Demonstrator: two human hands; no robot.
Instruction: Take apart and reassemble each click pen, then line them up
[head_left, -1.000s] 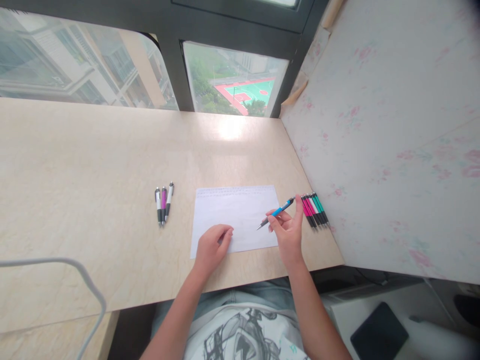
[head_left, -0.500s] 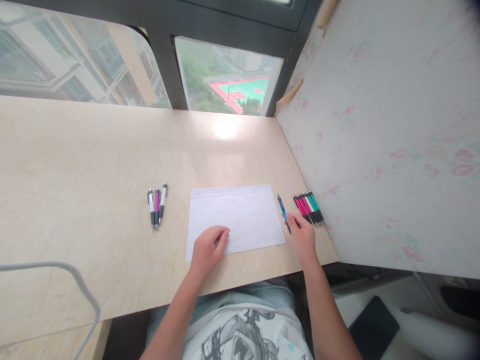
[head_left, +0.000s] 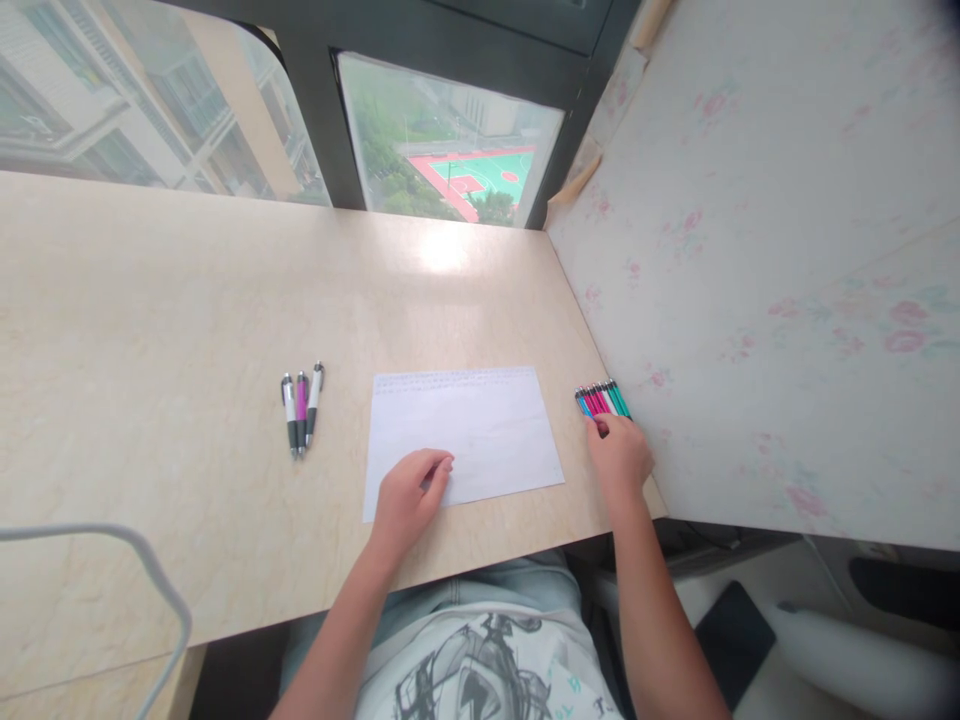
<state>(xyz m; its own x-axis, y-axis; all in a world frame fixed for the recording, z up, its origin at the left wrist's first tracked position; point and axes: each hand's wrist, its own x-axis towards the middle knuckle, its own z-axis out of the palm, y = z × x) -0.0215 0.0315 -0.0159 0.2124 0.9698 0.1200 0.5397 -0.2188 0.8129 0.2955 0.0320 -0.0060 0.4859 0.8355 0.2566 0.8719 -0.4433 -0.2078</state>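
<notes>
The pale marbled worktop (head_left: 187,300) fills most of my view, running from the near edge to a dark-framed window (head_left: 450,150) on the far side. A wall with faded pink flowers (head_left: 750,250) closes off its right side.

A white sheet of paper (head_left: 480,420) lies flat near the middle of the near edge, with faint lines of writing along its far edge. The left hand (head_left: 405,500) rests on the sheet's near left part. Its fingers are loosely curled onto the paper and its grip is slack, holding nothing.

The right hand (head_left: 621,458) is at the right end of the worktop, just beside the wall. Its fingertips lie on the near ends of a row of pens (head_left: 600,398). I can't tell whether that grip has closed on a pen or only touches them. The row sits right of the sheet and apart from it, pink, teal and one blue, packed side by side.

Left of the sheet, three pens (head_left: 300,408) lie together, two white and one purple between them.
</notes>
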